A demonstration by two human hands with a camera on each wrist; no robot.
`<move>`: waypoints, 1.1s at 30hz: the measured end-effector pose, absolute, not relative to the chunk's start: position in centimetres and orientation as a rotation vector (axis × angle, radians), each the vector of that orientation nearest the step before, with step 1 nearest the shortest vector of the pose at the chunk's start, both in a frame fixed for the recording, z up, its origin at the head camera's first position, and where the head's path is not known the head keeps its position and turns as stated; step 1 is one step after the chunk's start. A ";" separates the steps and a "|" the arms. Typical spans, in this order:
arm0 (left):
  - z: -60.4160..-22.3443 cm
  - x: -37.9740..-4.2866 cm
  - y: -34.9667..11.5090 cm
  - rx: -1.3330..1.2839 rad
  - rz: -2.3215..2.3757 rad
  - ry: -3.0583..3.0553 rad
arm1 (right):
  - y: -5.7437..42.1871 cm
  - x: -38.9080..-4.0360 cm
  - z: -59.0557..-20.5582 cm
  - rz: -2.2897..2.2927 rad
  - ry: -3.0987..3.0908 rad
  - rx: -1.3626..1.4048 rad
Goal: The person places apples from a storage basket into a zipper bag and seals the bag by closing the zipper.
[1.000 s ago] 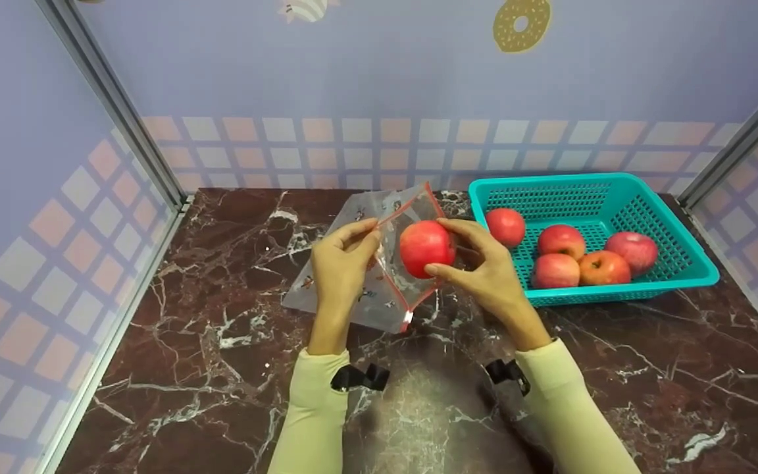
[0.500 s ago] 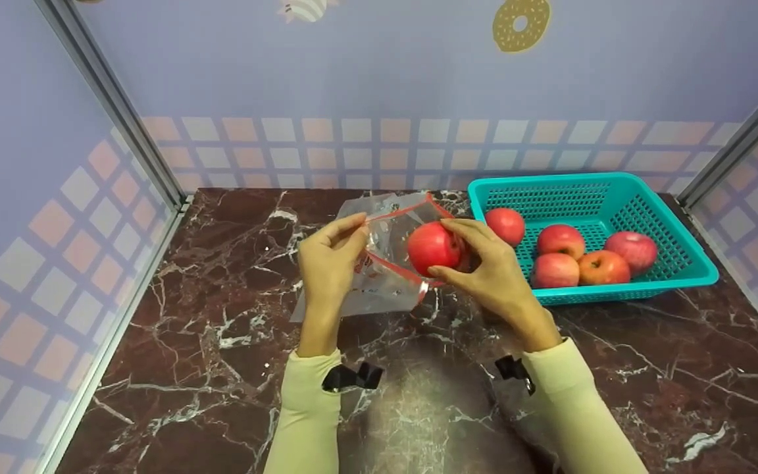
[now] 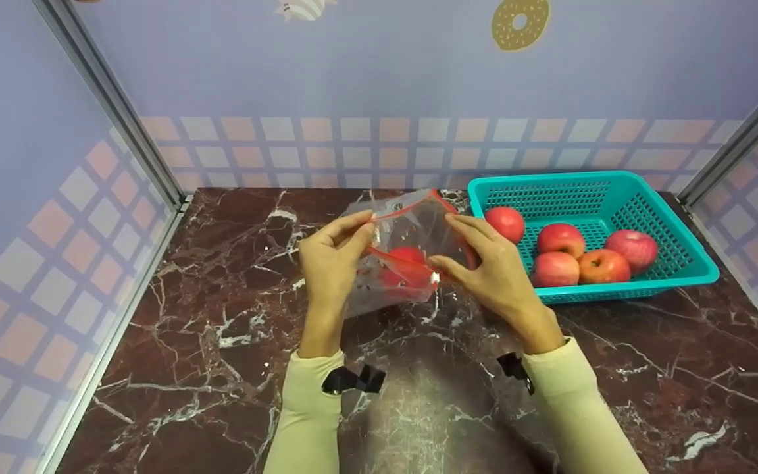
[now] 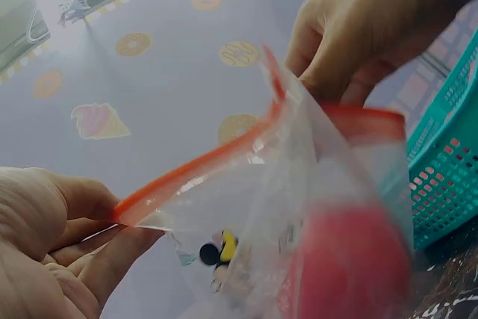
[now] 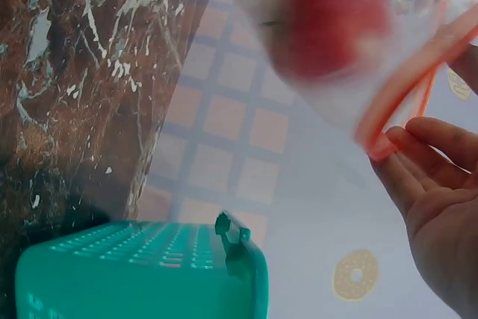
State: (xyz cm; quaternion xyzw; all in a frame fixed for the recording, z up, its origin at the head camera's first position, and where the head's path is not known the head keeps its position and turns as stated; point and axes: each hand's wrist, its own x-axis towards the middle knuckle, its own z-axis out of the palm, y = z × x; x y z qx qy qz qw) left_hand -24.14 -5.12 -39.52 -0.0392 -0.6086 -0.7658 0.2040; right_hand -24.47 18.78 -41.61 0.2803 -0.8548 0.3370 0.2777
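A clear zip bag (image 3: 369,299) with a red zip edge and printed figures hangs with its mouth spread wide. Inside it is a red apple (image 3: 405,266), blurred in both wrist views. My left hand (image 3: 333,263) pinches the bag's zip edge between thumb and fingers, as the left wrist view (image 4: 52,244) also shows. At the right side of the mouth is my right hand (image 3: 494,270), its thumb and fingers apart with no apple between them. In the right wrist view its fingertips (image 5: 399,143) touch or nearly touch the red zip edge.
A teal plastic basket (image 3: 682,260) stands to the right, close to my right hand. Several apples (image 3: 560,240) lie in it. Dark marbled tabletop (image 3: 221,382) lies under everything, with patterned wall panels (image 3: 353,72) at the back and sides.
The apple has left my right hand's fingers and dropped into the bag, moving left and down. My right hand's fingers have spread. My left hand keeps its pinch on the bag.
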 end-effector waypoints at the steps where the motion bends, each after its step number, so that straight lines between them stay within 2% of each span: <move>1: -39.5 -24.1 -5.1 -0.100 -2.141 -1.701 | 18.8 -24.5 -41.7 0.903 -2.282 0.749; 12: -38.9 -23.7 -5.2 -0.112 -2.066 -1.651 | 18.6 -25.1 -42.6 0.919 -2.200 0.799; 21: -40.0 -24.1 -5.1 0.009 -1.888 -1.930 | 18.8 -25.4 -42.6 0.956 -2.204 0.843; 33: -40.3 -24.5 -5.0 -0.027 -1.960 -1.946 | 21.1 -26.0 -42.0 1.039 -2.209 0.838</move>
